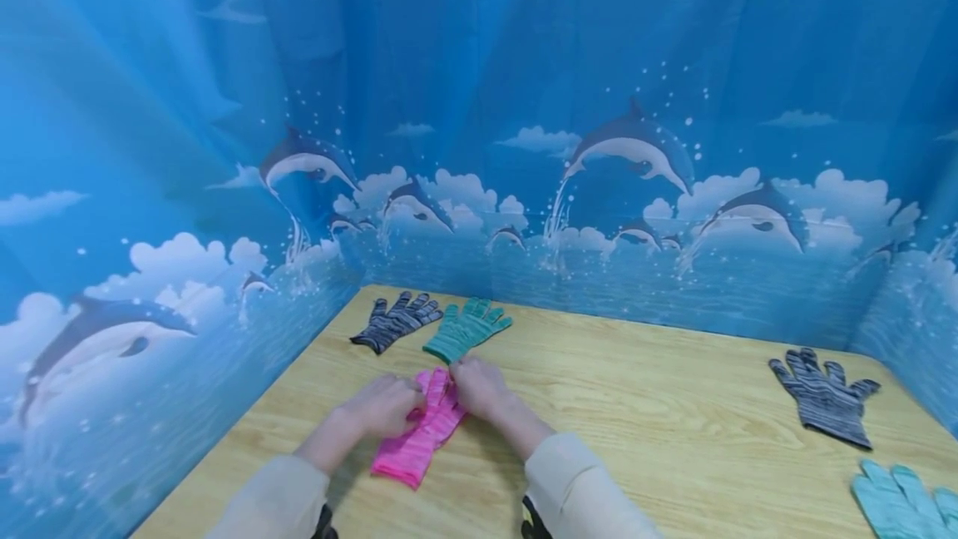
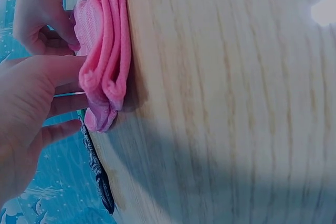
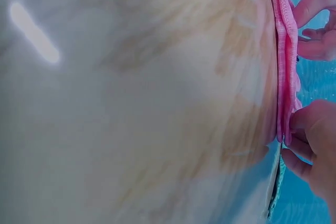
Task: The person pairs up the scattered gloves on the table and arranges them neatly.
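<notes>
A pink striped knit glove (image 1: 407,456) lies on the table in front of me, its cuff toward me and its fingers pointing away. In the left wrist view the pink fabric (image 2: 107,35) shows several stacked layers at the cuff. My left hand (image 1: 385,406) holds the glove's left side near the base of its fingers, thumb and fingers at the fabric. At the far right end, by the glove's fingertips, my right hand (image 1: 479,385) pinches the fabric. The right wrist view shows its thumb and fingers at the end of the pink layers (image 3: 283,66).
Just beyond my hands lie a green glove (image 1: 466,331) and a black-and-grey glove (image 1: 397,321). Another black-and-grey glove (image 1: 827,398) and a light teal glove (image 1: 901,501) lie at the right. A blue dolphin-print curtain (image 1: 479,106) borders the wooden table (image 1: 636,422).
</notes>
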A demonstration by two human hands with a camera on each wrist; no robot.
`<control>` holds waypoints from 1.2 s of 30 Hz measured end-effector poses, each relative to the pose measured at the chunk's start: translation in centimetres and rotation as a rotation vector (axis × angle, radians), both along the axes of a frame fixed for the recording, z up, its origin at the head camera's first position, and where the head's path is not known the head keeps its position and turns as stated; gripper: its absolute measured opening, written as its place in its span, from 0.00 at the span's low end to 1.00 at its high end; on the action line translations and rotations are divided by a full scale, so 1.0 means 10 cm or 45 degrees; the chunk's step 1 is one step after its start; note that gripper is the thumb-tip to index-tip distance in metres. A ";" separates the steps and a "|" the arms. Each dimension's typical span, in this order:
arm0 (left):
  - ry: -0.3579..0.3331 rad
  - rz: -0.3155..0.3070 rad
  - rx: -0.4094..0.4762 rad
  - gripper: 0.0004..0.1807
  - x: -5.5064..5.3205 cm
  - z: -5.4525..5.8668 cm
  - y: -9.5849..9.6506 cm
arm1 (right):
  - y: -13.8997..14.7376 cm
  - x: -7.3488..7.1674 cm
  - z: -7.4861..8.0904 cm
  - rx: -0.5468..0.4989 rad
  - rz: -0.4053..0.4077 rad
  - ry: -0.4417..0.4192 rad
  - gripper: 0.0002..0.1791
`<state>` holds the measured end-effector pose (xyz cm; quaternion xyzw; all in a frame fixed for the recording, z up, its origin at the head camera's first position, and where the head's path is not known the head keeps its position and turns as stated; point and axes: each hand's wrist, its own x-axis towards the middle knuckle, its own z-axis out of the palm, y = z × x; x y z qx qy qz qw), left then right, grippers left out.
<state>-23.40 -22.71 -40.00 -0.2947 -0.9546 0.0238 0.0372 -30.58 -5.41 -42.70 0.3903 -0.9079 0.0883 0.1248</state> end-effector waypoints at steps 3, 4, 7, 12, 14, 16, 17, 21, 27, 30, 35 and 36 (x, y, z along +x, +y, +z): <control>-0.008 0.008 0.005 0.03 0.00 0.00 0.00 | 0.00 -0.01 0.01 -0.004 -0.026 -0.036 0.02; -0.010 0.012 0.010 0.03 0.00 0.00 0.00 | 0.01 -0.01 0.02 0.007 -0.035 -0.040 0.02; -0.016 0.015 0.020 0.03 0.00 0.00 0.01 | 0.03 -0.01 0.04 0.032 -0.049 -0.036 0.05; -0.013 0.012 0.034 0.04 0.01 -0.01 0.01 | 0.11 -0.04 0.08 0.021 0.083 0.053 0.07; -0.007 0.006 0.038 0.04 0.01 -0.01 0.01 | 0.16 -0.06 0.10 0.021 0.214 0.094 0.05; -0.002 0.001 0.042 0.04 0.02 -0.01 0.00 | 0.19 -0.06 0.13 0.073 0.335 0.113 0.06; -0.002 0.002 0.044 0.04 0.02 -0.01 0.00 | 0.21 -0.05 0.15 0.107 0.388 0.123 0.06; -0.013 0.015 0.043 0.04 0.02 -0.01 0.00 | 0.28 -0.01 0.16 0.247 0.484 0.122 0.07; -0.032 0.018 0.053 0.03 0.01 -0.02 0.00 | 0.34 0.00 0.12 0.225 0.520 0.117 0.06; 0.046 -0.009 0.098 0.02 -0.02 -0.02 -0.04 | 0.32 0.00 0.10 0.182 0.512 0.151 0.06; 0.320 0.010 0.187 0.03 -0.11 -0.02 -0.11 | 0.26 0.00 0.10 0.142 0.495 0.164 0.08; 0.331 0.040 0.207 0.02 -0.13 -0.01 -0.11 | 0.24 0.00 0.10 0.143 0.492 0.163 0.09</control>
